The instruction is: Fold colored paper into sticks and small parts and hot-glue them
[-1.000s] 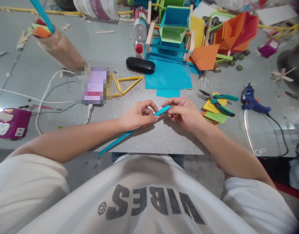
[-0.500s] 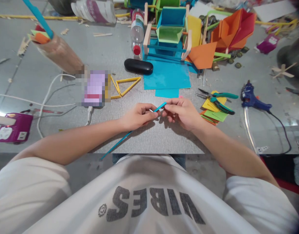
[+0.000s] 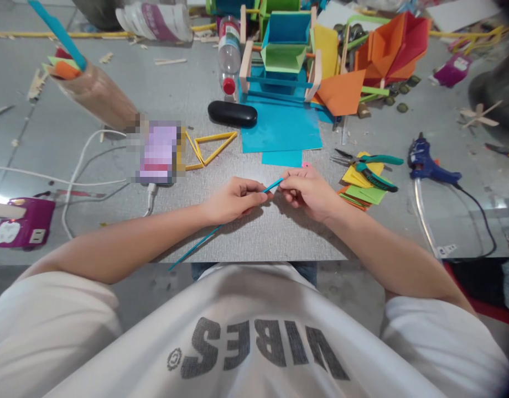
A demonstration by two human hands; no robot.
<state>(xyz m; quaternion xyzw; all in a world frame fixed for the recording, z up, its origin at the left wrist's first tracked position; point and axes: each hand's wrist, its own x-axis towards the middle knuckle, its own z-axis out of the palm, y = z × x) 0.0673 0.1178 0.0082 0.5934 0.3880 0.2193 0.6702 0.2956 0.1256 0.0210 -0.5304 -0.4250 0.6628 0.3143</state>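
Note:
A thin blue paper strip point(image 3: 198, 243) runs slantwise beneath my left hand point(image 3: 239, 199), its lower end reaching past the table's front edge. The thumb and fingers of that hand are closed on the strip near its upper part. At the upper tip, my right hand point(image 3: 306, 190) pinches the strip between thumb and forefinger. Both hands are close together, low over the table, and the middle of the strip is hidden under the left hand. Just beyond them lies a blue paper sheet point(image 3: 281, 132). Yellow folded strips shaped as triangles point(image 3: 215, 146) lie to the left.
To the right are pliers point(image 3: 368, 166) on small coloured papers point(image 3: 368, 196) and a blue glue gun point(image 3: 429, 163) with its cord. A phone point(image 3: 159, 149) on a cable, a black case point(image 3: 232, 114), a bottle point(image 3: 229, 55) and a paper-and-stick model point(image 3: 285, 55) stand farther back.
My right fingers have curled in and now pinch the strip's tip more tightly. The strip looks narrower at its upper end. My left hand has hardly moved; the view has shifted slightly.

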